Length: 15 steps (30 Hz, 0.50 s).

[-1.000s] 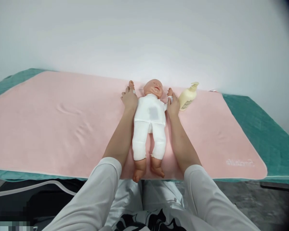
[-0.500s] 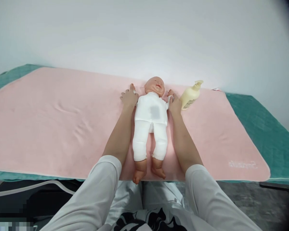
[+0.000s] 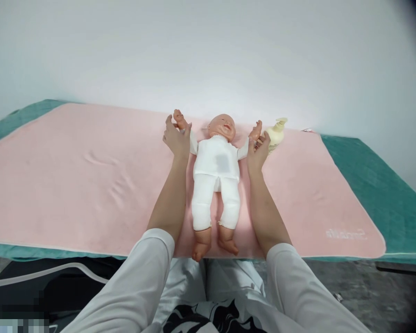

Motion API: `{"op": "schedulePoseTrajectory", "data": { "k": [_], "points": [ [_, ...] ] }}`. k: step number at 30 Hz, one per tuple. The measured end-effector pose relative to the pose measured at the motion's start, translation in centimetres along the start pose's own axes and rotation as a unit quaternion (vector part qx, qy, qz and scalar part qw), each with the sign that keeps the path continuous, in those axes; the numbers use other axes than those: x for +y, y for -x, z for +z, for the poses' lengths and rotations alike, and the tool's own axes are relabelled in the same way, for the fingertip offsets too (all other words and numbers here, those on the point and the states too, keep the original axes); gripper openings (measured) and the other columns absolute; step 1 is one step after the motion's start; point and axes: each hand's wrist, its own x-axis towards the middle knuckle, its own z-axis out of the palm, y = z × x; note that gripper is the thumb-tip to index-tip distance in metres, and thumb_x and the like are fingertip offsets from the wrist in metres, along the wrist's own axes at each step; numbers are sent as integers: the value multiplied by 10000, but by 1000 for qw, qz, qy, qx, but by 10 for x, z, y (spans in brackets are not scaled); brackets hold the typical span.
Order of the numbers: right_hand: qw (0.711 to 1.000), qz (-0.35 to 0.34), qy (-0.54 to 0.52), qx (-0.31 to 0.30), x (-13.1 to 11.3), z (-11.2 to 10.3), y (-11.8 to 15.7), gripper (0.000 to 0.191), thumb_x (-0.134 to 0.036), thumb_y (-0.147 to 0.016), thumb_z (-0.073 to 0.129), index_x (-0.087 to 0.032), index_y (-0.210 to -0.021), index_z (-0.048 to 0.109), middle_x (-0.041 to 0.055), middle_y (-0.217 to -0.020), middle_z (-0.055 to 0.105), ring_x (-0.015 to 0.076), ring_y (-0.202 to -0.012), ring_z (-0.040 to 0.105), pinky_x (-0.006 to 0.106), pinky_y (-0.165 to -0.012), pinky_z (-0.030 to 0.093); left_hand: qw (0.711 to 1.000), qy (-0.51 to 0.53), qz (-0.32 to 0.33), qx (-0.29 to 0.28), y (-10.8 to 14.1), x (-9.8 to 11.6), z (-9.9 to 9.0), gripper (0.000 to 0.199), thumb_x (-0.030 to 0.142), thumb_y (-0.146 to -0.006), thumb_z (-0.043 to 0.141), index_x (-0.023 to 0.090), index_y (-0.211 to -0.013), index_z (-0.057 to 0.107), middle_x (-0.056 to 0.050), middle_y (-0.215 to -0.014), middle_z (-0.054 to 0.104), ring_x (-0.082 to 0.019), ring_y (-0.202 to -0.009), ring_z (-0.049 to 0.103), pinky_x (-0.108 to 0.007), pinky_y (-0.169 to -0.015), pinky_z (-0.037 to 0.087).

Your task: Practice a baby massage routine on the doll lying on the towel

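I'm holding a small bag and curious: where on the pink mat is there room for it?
The pink mat is bare left of the left hand, and from the right forearm to the green cover. It's crowded around the doll and between the right hand and pump bottle.
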Motion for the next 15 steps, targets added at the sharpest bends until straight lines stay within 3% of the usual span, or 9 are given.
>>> {"op": "schedulePoseTrajectory", "data": {
  "k": [4,9,15],
  "points": [
    [999,12,-26,27,-11,-11,7,642,-467,-940,456,-206,-1484,235,146,-1315,562,198,-1130,639,372,-965,523,997,61,24,40,7,-6,-6,643,404,-877,607,215,-1443,367,-86,-1249,617,-232,-1256,571,-358,-1080,415],
    [995,39,-67,66,-19,-29,30,630,-511,-888,554,-247,-1418,341,110,-1265,597,211,-1110,647,403,-958,531,981,154,55,105,24,-18,-10,643,342,-798,682,225,-1376,428,-78,-1206,634,-227,-1194,606,-368,-1059,434],
    [993,55,-57,85,-14,-53,67,568,-421,-849,610,-210,-1348,437,115,-1225,629,214,-1085,645,426,-988,521,971,184,60,143,56,-27,-27,613,263,-737,731,249,-1296,480,-56,-1148,643,-180,-1124,623,-310,-1034,442]
  ]
}}
